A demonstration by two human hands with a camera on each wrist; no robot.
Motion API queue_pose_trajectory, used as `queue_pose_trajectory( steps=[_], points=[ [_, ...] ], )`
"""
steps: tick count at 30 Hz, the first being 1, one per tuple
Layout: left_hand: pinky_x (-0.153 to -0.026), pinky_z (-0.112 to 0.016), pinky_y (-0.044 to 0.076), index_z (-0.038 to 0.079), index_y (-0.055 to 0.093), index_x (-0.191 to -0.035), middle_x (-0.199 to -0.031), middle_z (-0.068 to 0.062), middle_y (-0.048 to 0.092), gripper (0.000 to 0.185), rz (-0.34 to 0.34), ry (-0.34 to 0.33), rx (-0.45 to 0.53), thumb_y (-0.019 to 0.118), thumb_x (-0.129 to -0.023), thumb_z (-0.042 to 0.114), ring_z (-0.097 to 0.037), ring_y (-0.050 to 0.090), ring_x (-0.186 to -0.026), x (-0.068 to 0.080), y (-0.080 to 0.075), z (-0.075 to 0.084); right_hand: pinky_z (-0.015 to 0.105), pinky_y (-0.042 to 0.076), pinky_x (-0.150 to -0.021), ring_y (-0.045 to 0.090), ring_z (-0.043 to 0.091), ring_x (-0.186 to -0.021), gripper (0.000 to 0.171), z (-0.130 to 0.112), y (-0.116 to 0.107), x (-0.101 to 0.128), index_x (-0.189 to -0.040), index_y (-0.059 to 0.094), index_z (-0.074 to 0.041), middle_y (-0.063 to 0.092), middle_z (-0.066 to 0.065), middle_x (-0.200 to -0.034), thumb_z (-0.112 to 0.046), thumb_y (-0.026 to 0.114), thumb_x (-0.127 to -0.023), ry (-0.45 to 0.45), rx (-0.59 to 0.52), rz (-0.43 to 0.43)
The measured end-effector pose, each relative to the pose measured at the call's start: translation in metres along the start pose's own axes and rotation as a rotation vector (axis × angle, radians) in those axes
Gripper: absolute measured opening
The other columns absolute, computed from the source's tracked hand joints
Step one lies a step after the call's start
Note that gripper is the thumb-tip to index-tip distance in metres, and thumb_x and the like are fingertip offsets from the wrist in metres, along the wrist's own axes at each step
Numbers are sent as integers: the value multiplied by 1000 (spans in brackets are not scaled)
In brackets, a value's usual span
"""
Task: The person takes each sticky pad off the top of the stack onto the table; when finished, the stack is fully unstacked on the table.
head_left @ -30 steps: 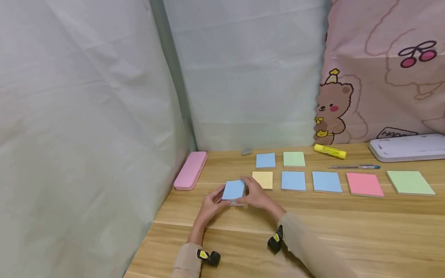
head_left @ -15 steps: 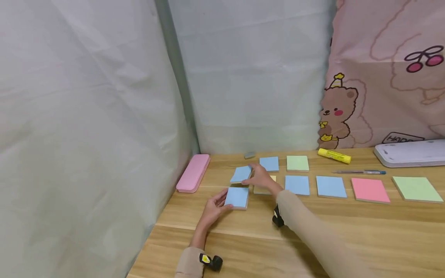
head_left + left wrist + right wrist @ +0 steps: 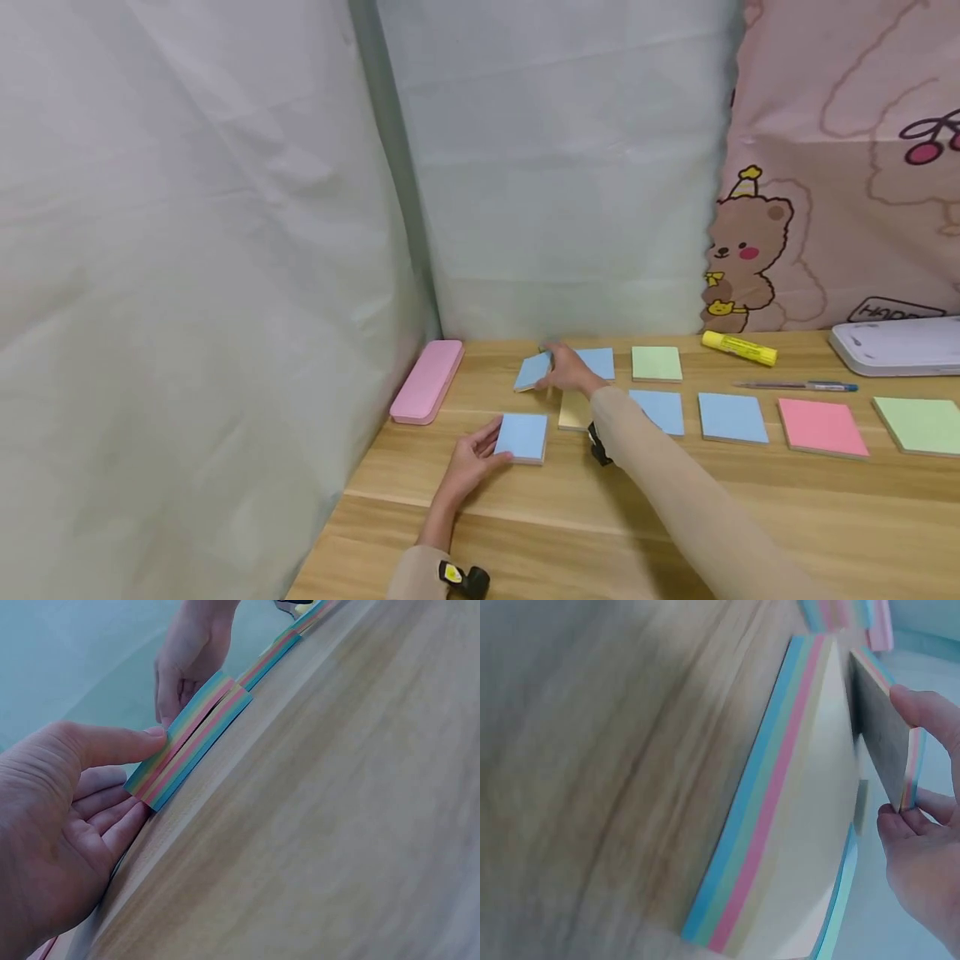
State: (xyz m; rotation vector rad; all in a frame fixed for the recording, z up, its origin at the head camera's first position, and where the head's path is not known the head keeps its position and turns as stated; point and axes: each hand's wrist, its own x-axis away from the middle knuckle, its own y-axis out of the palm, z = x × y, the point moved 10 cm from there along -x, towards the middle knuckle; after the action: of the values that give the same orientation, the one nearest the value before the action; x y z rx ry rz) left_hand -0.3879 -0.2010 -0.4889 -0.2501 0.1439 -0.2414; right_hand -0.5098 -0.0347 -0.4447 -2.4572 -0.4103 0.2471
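Note:
A blue sticky pad (image 3: pixel 522 437) lies flat near the table's left front. My left hand (image 3: pixel 472 457) holds its left edge, thumb on top and fingers along the side; the left wrist view shows the pad's (image 3: pixel 191 742) striped side under my thumb. Farther back, my right hand (image 3: pixel 567 372) pinches a thin blue stack of notes (image 3: pixel 534 371), tilted above the wood. In the right wrist view that stack (image 3: pixel 877 735) stands on edge between thumb and fingers (image 3: pixel 911 825), beside a yellow pad (image 3: pixel 795 825).
A pink pencil case (image 3: pixel 427 382) lies by the left curtain. Blue (image 3: pixel 600 362), green (image 3: pixel 656 363), yellow (image 3: pixel 572 412), blue (image 3: pixel 732 417), pink (image 3: pixel 822 427) and green (image 3: pixel 918 423) pads sit in rows. A glue stick (image 3: pixel 738 347), pen (image 3: pixel 795 385) and white case (image 3: pixel 896 343) lie at the back right.
My right hand lifted a thin blue stack off the pad and carried it back toward the far row. The left hand kept the pad on the table.

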Motion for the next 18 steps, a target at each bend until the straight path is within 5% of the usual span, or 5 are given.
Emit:
queue_pose_trajectory(
  steps=[4,10,18],
  points=[
    [-109,-28,45,-11,39,-142,-148,-31,40,67,-1,-5,16,72,-85,-1,-42,40,-138,0,4,0,51,43,-111,50,41,-122,88,7,-2,2,-148,31,5,42,29,-143,-8,81,-77,35,5,-7],
    [-108,-26,45,-11,40,-142,-147,-31,40,65,8,-20,12,71,-85,-1,-42,41,-137,2,3,-1,54,21,-124,17,43,-149,101,6,-5,5,-154,14,4,14,25,-162,-9,80,-79,51,-26,-13],
    [-108,-27,45,-11,40,-142,-147,-31,40,66,20,-30,33,71,-84,-3,-42,41,-138,1,-1,-1,56,23,-123,19,42,-148,95,-16,-12,17,-154,13,3,19,24,-161,-13,75,-85,-31,-73,14]
  ],
)
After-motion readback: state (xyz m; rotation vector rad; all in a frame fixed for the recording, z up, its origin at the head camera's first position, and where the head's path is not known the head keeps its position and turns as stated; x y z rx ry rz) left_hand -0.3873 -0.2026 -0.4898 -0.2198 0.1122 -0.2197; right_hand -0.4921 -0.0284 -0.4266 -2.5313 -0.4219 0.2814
